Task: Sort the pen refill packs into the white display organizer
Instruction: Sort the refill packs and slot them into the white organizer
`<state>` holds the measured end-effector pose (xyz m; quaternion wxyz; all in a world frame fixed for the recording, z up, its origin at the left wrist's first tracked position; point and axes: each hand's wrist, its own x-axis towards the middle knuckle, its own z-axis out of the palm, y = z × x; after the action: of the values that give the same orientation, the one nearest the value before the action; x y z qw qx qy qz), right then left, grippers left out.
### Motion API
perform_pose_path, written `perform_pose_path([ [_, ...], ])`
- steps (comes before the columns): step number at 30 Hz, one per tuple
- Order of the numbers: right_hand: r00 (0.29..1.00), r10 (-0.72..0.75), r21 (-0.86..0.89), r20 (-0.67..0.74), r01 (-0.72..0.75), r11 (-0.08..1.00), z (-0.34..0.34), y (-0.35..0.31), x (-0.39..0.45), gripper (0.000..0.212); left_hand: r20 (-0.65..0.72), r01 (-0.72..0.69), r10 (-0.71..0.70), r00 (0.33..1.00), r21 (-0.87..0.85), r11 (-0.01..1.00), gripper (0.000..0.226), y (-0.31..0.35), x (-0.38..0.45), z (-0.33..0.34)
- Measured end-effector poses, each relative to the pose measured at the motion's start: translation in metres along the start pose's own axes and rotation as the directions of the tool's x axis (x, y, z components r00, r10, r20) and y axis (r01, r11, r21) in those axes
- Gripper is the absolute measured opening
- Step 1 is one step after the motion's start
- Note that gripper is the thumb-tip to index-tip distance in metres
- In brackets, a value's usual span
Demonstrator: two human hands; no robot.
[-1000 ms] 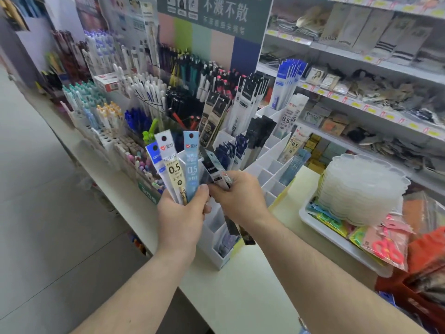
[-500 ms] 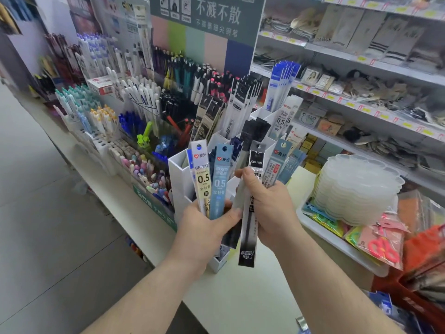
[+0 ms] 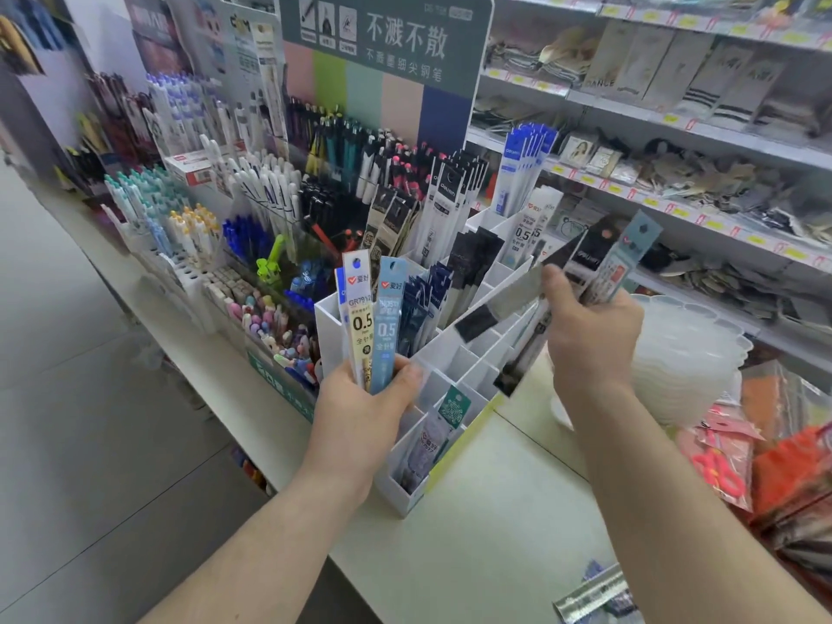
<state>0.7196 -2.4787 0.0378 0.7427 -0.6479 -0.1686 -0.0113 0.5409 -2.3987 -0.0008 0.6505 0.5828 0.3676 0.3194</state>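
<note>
Drawn off rightward, the right hand (image 3: 590, 335) grips fanned dark and pale-blue refill packs (image 3: 599, 268), while the left hand (image 3: 360, 412) clutches two upright "0.5" packs (image 3: 373, 317), sorting underway; next, choosing a slot in the white compartmented plastic display organizer (image 3: 454, 367).

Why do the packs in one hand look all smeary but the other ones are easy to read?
Head view: the packs in the right hand are motion-blurred; the "0.5" packs in the left hand look sharp; the wide lens bends the shelves near the edges.
</note>
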Motion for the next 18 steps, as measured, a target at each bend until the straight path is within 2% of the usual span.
perform_pose_path([
  [3,0.996,-0.085,-0.122,0.005,0.085,0.989,0.012,0.010,0.011,0.018,0.026,0.037,-0.037,0.999,-0.012,0.999,0.010,-0.001,0.002,0.002],
  [6,0.992,-0.099,-0.221,0.073,0.113,0.969,0.029,0.016,0.013,0.022,0.067,0.110,-0.105,0.992,-0.077,0.991,0.005,0.002,0.002,0.004],
  [9,0.974,0.027,-0.382,0.226,0.063,0.922,0.044,0.024,0.012,0.015,0.133,0.181,-0.151,0.979,-0.250,0.951,0.016,0.008,0.000,0.005],
  [12,0.922,0.188,-0.571,0.339,0.043,0.820,0.050,0.036,0.011,0.027,0.162,0.208,-0.166,0.973,-0.298,0.931,0.022,0.011,-0.002,0.003],
  [15,0.911,0.252,-0.607,0.326,-0.003,0.795,0.044,0.042,0.013,0.024,0.169,0.193,-0.152,0.974,-0.256,0.947,0.017,0.014,-0.003,0.003],
  [18,0.937,0.238,-0.528,0.254,-0.072,0.846,0.032,0.037,0.017,0.038,0.165,0.131,-0.095,0.982,-0.224,0.966,0.017,0.015,-0.001,0.002],
])
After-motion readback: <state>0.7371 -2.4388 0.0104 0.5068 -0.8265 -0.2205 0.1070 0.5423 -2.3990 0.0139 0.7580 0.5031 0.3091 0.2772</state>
